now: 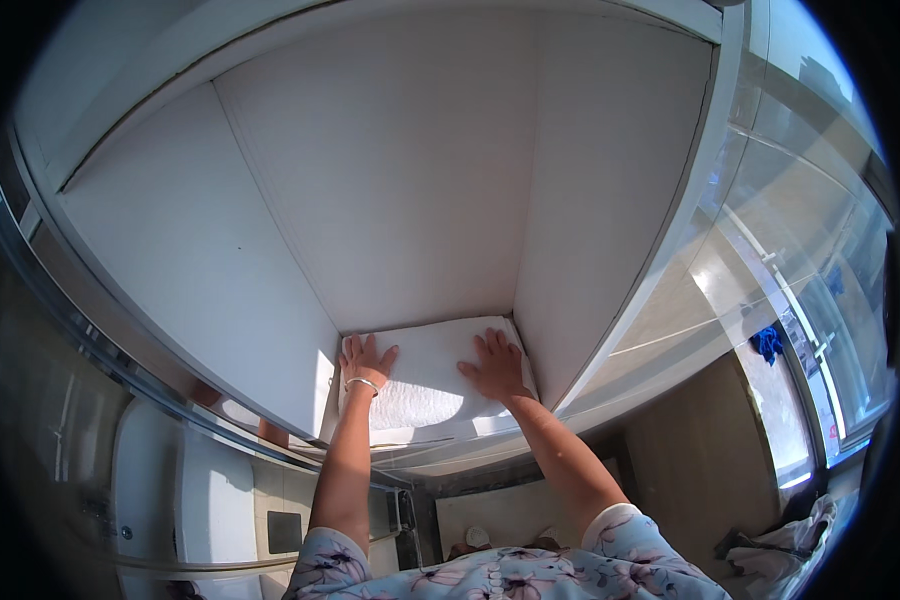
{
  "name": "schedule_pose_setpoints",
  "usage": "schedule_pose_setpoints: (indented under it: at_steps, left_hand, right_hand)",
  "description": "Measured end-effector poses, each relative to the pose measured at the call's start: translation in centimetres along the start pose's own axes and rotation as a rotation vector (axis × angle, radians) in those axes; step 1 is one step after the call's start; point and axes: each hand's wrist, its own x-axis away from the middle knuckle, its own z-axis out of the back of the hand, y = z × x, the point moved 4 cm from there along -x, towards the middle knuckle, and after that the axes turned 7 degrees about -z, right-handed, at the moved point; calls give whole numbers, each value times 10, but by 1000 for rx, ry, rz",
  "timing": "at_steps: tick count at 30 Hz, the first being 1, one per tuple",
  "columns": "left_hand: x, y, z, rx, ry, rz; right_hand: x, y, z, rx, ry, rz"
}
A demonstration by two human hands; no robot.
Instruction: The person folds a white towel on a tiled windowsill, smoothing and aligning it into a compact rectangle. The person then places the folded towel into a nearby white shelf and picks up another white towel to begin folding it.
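While a white textured cloth point(425, 350) is lying in the lower centre of the head view, inside a white cabinet point(380, 180), the left hand point(366, 362) and right hand point(496, 370) are resting flat on it, each grip spread wide.

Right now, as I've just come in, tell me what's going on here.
A person is pressing or resting both hands on a white towel at the bottom of a white cabinet. The left hand lies by its left side, the right hand toward its right, fingers spread. Sunlight crosses the towel.
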Motion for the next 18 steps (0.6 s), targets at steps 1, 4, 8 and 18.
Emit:
schedule_pose_setpoints:
  at_steps: [1,4,8,18]
  left_hand:
    - [8,3,-3,12,-22,8]
    - [-2,7,6,35,-24,20]
    - [24,13,11,-57,-50,48]
    - [82,32,1,-92,52,5]
  right_hand:
    - [8,4,-2,-15,28,-3]
    - [2,4,7,-80,117,4]
    - [39,7,0,-34,234,29]
    - [176,55,8,-288,224,121]
